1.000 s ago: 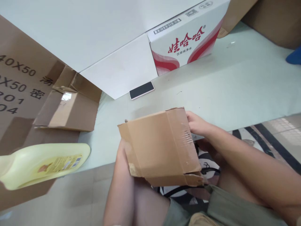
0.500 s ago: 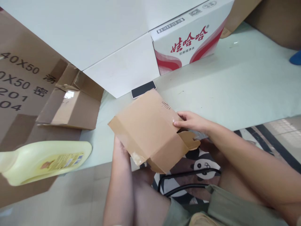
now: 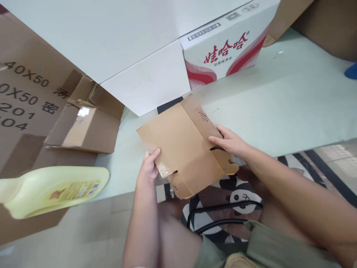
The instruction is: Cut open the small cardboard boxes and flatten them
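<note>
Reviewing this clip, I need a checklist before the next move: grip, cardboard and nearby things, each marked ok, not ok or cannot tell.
1. Left hand on the cardboard: ok, thumb on top at its left edge.
2. Right hand on the cardboard: ok, thumb on top at the right edge.
3. Notched flap tucked in: not ok, it sticks out below the right hand.
4. Phone fully in view: not ok, the cardboard hides part of it.
5. Cardboard clear of the phone: cannot tell, they overlap in this view.
6. Yellow bottle apart from both hands: ok.
</note>
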The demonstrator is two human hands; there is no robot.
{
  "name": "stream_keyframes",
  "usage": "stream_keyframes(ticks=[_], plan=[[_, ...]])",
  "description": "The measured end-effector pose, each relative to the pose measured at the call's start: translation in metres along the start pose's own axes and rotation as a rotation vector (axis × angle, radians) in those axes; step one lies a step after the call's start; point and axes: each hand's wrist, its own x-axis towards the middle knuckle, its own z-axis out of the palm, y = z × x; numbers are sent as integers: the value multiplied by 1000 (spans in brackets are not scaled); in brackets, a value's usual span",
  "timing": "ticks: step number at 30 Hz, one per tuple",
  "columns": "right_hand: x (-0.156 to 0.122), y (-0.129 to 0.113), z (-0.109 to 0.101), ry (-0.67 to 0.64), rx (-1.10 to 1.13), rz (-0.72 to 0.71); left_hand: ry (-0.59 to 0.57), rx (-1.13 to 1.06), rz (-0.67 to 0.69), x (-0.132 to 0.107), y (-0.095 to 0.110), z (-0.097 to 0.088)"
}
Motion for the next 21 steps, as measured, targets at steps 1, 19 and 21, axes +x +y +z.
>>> stream_keyframes(ticks=[1, 19, 21], plan=[[-1, 0, 0, -31, 59, -3, 15, -5, 27, 1, 0, 0], [-9, 0, -5, -267, 639, 185, -71, -66, 70, 2, 2, 0], [-4, -2, -11, -238, 725, 186, 3, -211, 197, 10, 6, -7]])
